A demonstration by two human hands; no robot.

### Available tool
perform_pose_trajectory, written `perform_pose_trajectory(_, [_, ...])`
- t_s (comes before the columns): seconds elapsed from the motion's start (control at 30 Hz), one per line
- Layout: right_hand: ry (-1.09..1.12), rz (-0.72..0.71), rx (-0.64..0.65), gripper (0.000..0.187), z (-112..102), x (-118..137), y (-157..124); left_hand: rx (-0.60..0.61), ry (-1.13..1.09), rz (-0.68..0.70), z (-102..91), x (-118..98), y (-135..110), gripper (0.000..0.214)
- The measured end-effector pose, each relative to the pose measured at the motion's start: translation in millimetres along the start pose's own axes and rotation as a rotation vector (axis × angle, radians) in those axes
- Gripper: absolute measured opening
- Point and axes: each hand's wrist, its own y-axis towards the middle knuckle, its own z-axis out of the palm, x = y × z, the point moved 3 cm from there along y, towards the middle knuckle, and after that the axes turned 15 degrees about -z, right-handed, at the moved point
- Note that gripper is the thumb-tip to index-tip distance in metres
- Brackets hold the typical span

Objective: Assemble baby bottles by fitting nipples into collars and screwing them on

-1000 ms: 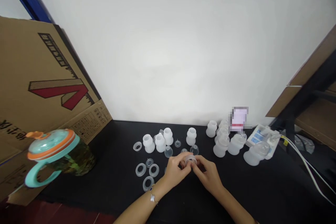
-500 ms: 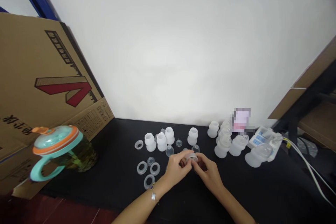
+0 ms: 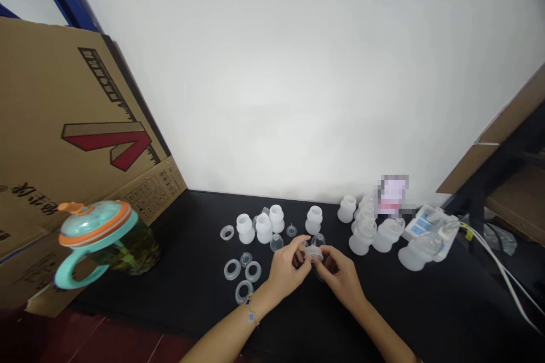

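Between my two hands, over the middle of the black table, is a translucent bottle collar ring. My left hand pinches it from the left, thumb at its near edge and index finger raised. My right hand grips its right side with thumb and fingers. Just behind stands a clear dome cap, partly hidden. Left of my hands lie more collar rings and clear bottle nipples. White baby bottles without tops stand behind them, and another open bottle is beyond my hands.
Several capped baby bottles cluster at the right, one lying tilted against a white power strip with cables. A teal-handled jug with an orange-trimmed lid is at the left, before a large cardboard box. A white wall rises behind the table.
My left index finger has lifted off the collar ring, and the ring is turned a little in my fingers. The view has shifted slightly; the other parts stay where they were.
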Motion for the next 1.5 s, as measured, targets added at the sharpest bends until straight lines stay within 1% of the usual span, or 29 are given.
perform_pose_trajectory(0.07, [0.01, -0.002, -0.008, 0.023, -1, 1, -1, 0.021, -0.019, -0.013, -0.4, 0, 1, 0.035])
perform_pose_trajectory(0.2, [0.01, -0.011, -0.025, 0.023, -2, 3, -1, 0.067, 0.016, 0.006, 1.5, 2, 2, 0.012])
perform_pose_trajectory(0.23, [0.01, -0.013, -0.027, 0.022, -2, 3, -1, 0.07, 0.03, 0.013, 2.0, 3, 2, 0.011])
perform_pose_trajectory(0.33, [0.011, -0.023, -0.038, 0.022, -2, 4, -1, 0.07, 0.049, 0.027, 2.6, 4, 2, 0.018])
perform_pose_trajectory(0.47, [0.008, -0.034, -0.043, 0.022, -2, 4, 0, 0.071, 0.048, 0.046, 3.0, 4, 3, 0.02])
perform_pose_trajectory(0.7, [0.02, -0.035, -0.032, 0.021, -3, 9, 1, 0.076, 0.021, 0.03, 4.5, 3, 1, 0.021])
perform_pose_trajectory(0.93, [0.018, -0.044, -0.015, 0.019, -2, 10, 1, 0.08, -0.004, 0.03, 7.6, 8, 1, 0.018])
perform_pose_trajectory(1.23, [0.01, -0.052, -0.019, 0.016, -2, 6, 2, 0.048, 0.023, 0.03, 9.5, 9, 2, 0.015])
perform_pose_trajectory(1.5, [0.008, -0.063, -0.026, 0.013, -2, 6, 2, 0.032, 0.062, 0.038, 11.6, 11, -1, 0.018])
